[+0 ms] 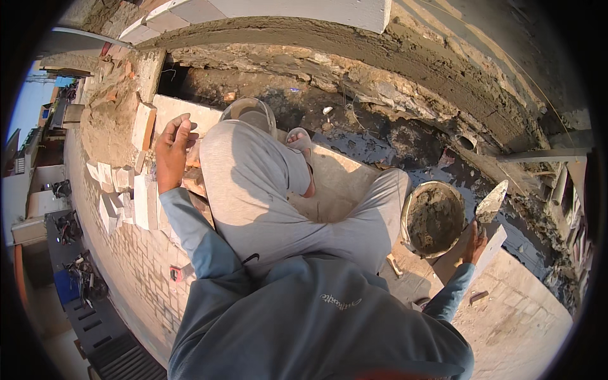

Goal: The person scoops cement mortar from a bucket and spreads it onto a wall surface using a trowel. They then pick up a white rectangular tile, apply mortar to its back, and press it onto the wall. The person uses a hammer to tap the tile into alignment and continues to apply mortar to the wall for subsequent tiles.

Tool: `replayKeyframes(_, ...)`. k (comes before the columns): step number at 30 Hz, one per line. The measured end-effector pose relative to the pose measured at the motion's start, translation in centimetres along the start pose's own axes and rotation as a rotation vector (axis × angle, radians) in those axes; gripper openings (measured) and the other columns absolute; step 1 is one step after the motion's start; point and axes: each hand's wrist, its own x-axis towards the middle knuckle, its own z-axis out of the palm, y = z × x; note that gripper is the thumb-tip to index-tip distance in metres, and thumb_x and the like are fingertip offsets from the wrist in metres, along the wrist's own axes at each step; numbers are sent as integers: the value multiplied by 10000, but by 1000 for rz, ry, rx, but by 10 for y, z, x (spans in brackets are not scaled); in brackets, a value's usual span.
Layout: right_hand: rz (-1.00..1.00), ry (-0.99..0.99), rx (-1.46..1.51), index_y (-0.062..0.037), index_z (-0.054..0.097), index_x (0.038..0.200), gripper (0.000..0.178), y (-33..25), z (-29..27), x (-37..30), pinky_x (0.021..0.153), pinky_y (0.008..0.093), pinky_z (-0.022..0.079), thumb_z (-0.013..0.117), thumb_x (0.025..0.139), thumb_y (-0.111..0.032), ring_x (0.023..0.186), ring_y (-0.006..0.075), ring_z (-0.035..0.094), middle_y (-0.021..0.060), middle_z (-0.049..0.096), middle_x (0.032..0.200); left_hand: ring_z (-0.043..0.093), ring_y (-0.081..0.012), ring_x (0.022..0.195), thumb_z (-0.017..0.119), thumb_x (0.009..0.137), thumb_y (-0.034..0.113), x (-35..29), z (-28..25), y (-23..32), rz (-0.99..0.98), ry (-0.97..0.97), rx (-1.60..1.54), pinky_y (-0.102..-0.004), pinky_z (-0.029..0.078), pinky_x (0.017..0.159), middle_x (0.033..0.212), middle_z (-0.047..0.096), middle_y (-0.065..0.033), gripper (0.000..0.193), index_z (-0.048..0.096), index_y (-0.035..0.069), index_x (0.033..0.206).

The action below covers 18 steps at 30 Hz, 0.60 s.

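My right hand (475, 246) is closed around the handle of a trowel (492, 202). Its pointed blade, grey with mortar, sticks up beyond my fist. Just left of it stands a round bucket (434, 218) with wet grey mortar inside. My left hand (172, 155) is raised beside my left knee, fingers loosely bent and apart, with nothing seen in it. Below that hand lie broken red bricks (194, 180). A white block with an orange side (144, 125) stands left of the fingers.
White blocks (202, 9) sit on the low wall ahead, with a band of mortar (304, 33) along it. A trench with dark wet soil (272, 85) runs before my feet. Another bucket (269, 114) stands past my left knee. Several white blocks (145, 201) lie on the paving at left.
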Motion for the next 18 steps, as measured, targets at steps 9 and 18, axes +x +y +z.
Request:
replayKeyframes(9, 278, -268, 349, 78, 445, 1452, 833, -10, 29, -112, 1021, 353, 448, 731, 913, -489, 1211, 245, 569, 152, 586, 1367, 654, -110, 785, 637, 1017, 347, -42, -19, -104, -131, 13, 31, -259, 513, 707, 933, 713, -45, 352, 701, 24, 1142)
replayKeyframes(18, 323, -193, 349, 66, 403, 1499, 813, -1, 28, -167, 1126, 423, 392, 657, 956, -483, 1361, 340, 490, 222, 480, 1511, 647, -115, 754, 636, 1008, 328, -78, -18, -186, -398, -161, 25, -258, 526, 685, 971, 708, -50, 339, 678, 20, 1143)
